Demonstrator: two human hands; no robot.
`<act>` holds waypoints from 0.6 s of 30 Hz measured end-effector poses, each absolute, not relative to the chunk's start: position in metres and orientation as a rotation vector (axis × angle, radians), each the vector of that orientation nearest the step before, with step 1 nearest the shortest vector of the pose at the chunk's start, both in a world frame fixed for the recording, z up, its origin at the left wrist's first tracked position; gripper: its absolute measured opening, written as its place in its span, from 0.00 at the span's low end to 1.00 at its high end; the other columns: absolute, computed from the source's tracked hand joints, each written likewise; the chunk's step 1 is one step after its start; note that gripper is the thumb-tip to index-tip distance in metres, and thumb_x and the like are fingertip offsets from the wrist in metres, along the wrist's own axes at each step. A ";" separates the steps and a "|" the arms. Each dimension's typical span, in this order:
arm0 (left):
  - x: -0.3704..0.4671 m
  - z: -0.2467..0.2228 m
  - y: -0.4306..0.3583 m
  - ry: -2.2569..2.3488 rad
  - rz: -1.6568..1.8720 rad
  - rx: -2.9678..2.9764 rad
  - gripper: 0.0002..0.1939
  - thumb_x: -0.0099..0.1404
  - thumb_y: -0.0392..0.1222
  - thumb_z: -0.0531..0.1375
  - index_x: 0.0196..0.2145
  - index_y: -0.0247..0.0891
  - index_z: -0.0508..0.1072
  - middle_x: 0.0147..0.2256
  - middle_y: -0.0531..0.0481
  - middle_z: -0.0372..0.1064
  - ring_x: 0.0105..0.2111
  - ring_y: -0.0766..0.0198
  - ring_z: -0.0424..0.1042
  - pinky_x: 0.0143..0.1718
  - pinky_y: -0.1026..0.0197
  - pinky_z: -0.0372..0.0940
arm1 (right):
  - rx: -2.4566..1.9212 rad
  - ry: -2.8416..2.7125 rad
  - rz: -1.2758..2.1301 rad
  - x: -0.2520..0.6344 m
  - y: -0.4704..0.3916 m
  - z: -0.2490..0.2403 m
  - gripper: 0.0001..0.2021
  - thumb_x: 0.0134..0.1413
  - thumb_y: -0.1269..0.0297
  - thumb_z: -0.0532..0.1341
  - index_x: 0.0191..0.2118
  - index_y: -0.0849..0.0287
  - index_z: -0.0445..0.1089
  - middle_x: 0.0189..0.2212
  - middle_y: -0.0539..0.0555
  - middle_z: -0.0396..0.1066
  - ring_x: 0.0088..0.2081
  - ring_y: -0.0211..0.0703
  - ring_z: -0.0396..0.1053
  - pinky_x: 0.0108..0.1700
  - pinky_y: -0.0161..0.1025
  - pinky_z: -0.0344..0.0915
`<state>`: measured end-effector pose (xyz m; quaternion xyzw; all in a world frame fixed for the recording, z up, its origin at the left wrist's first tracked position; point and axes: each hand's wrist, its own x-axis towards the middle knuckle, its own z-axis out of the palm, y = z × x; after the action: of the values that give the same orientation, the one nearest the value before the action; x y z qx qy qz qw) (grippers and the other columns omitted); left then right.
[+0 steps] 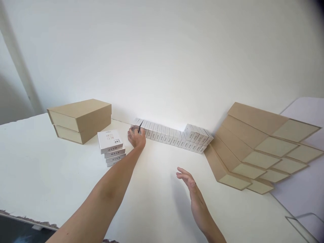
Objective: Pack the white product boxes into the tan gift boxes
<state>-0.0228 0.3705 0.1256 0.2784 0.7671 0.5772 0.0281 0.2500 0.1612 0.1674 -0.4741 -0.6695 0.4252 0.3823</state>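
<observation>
left hand at the near face of the row of small white boxes, at its left end; fingers bent and parted about the end boxes, touching; cannot tell if they grip. row runs rightward from those fingers, a short second layer at its far end. stack of four white boxes just left of the same fingers, slightly nearer. two tan boxes farther left. right hand holds nothing, fingers loosely extended; tan box pile to their right.
</observation>
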 end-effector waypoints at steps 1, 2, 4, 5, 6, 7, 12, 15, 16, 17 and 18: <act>-0.023 0.126 0.371 2.373 1.790 0.837 0.20 0.69 0.50 0.59 0.55 0.38 0.69 0.63 0.41 0.57 0.63 0.47 0.57 0.63 0.37 0.54 | -1.203 -1.691 1.089 0.249 0.160 0.167 0.27 0.65 0.37 0.43 0.52 0.44 0.69 0.66 0.49 0.53 0.67 0.56 0.48 0.69 0.62 0.37; -0.023 0.125 0.371 2.375 1.799 0.817 0.20 0.69 0.50 0.59 0.55 0.38 0.69 0.63 0.41 0.57 0.62 0.47 0.58 0.62 0.37 0.55 | -1.196 -1.670 1.093 0.247 0.159 0.168 0.27 0.65 0.37 0.43 0.52 0.44 0.69 0.66 0.50 0.54 0.67 0.56 0.49 0.69 0.62 0.37; -0.023 0.125 0.371 2.372 1.815 0.794 0.21 0.70 0.50 0.58 0.56 0.39 0.68 0.63 0.41 0.57 0.62 0.48 0.59 0.62 0.37 0.55 | -1.192 -1.629 1.104 0.245 0.156 0.169 0.27 0.65 0.36 0.43 0.51 0.45 0.70 0.65 0.50 0.55 0.66 0.56 0.51 0.69 0.62 0.38; -0.023 0.125 0.371 2.369 1.822 0.791 0.21 0.70 0.51 0.58 0.56 0.39 0.67 0.63 0.41 0.57 0.62 0.48 0.59 0.62 0.37 0.55 | -1.194 -1.616 1.109 0.244 0.154 0.169 0.27 0.64 0.36 0.43 0.50 0.44 0.70 0.65 0.49 0.55 0.65 0.56 0.51 0.69 0.62 0.37; -0.023 0.126 0.370 2.365 1.828 0.789 0.23 0.70 0.51 0.58 0.58 0.39 0.66 0.64 0.41 0.56 0.62 0.47 0.59 0.62 0.37 0.55 | -1.196 -1.612 1.116 0.243 0.153 0.169 0.27 0.64 0.36 0.43 0.50 0.44 0.71 0.65 0.49 0.55 0.65 0.56 0.51 0.69 0.61 0.37; -0.023 0.126 0.370 2.360 1.835 0.786 0.24 0.70 0.52 0.58 0.59 0.39 0.65 0.65 0.40 0.54 0.63 0.47 0.57 0.62 0.36 0.54 | -1.199 -1.611 1.125 0.243 0.152 0.167 0.27 0.64 0.36 0.43 0.50 0.44 0.70 0.65 0.49 0.55 0.65 0.56 0.51 0.69 0.61 0.37; -0.024 0.134 0.372 2.319 1.867 0.769 0.29 0.69 0.54 0.58 0.63 0.40 0.60 0.65 0.40 0.53 0.63 0.45 0.57 0.63 0.35 0.53 | -1.147 -1.644 1.217 0.253 0.157 0.143 0.29 0.64 0.35 0.39 0.50 0.43 0.69 0.67 0.48 0.52 0.67 0.56 0.48 0.69 0.61 0.36; -0.023 0.137 0.371 2.301 1.872 0.729 0.27 0.70 0.54 0.57 0.62 0.40 0.61 0.62 0.40 0.58 0.60 0.47 0.61 0.61 0.37 0.57 | -1.094 -1.666 1.299 0.258 0.161 0.125 0.31 0.62 0.33 0.38 0.49 0.44 0.69 0.67 0.49 0.51 0.66 0.57 0.49 0.69 0.62 0.37; -0.022 0.137 0.370 2.300 1.875 0.715 0.26 0.70 0.53 0.57 0.61 0.40 0.62 0.62 0.40 0.59 0.60 0.48 0.62 0.60 0.37 0.58 | -1.074 -1.665 1.312 0.257 0.161 0.121 0.32 0.61 0.31 0.39 0.48 0.45 0.70 0.66 0.50 0.53 0.66 0.58 0.51 0.69 0.62 0.39; -0.022 0.137 0.370 2.302 1.881 0.703 0.26 0.70 0.53 0.57 0.61 0.40 0.62 0.61 0.40 0.59 0.59 0.48 0.62 0.60 0.38 0.59 | -1.053 -1.659 1.313 0.256 0.161 0.119 0.33 0.60 0.30 0.40 0.46 0.45 0.71 0.65 0.51 0.55 0.65 0.59 0.53 0.68 0.61 0.41; -0.021 0.136 0.370 2.308 1.888 0.692 0.27 0.70 0.53 0.57 0.61 0.40 0.62 0.62 0.40 0.59 0.59 0.48 0.62 0.59 0.38 0.59 | -1.037 -1.641 1.301 0.255 0.159 0.118 0.33 0.59 0.29 0.40 0.45 0.46 0.72 0.64 0.52 0.57 0.64 0.59 0.55 0.68 0.61 0.43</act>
<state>-0.0213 0.3698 0.1363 0.2260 0.7533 0.6163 0.0402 0.2547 0.1592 0.1180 -0.4082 -0.6463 0.5123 0.3915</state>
